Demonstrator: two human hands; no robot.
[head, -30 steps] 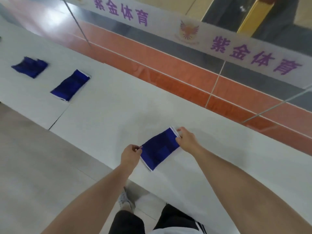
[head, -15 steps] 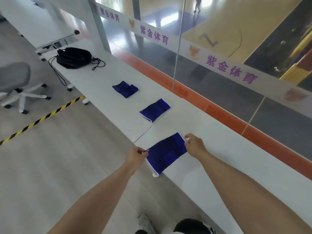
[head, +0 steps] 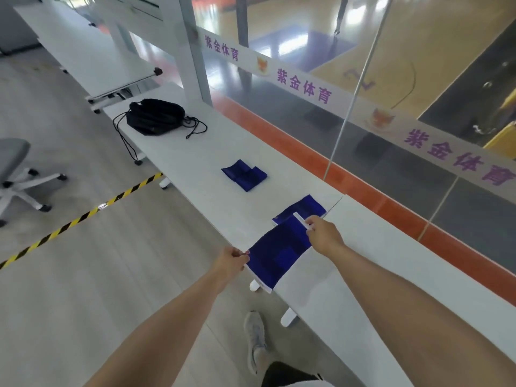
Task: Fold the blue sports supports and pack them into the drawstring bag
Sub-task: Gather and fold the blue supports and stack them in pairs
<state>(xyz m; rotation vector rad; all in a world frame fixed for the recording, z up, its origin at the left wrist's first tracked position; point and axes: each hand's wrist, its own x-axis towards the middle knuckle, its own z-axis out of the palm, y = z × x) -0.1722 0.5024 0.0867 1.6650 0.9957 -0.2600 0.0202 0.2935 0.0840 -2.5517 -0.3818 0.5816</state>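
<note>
Head: support (head: 279,255) between both hands' grip.

A long white tabletop (head: 201,152) runs along the glass wall, made of sections meeting at a seam. A black drawstring bag (head: 155,115) lies near its far end, its cords trailing over the near edge. Mid-length lies a folded blue support (head: 244,174). Beside the seam lies a second blue support (head: 303,209), partly covered by a third (head: 276,258) overhanging the near edge.
</note>
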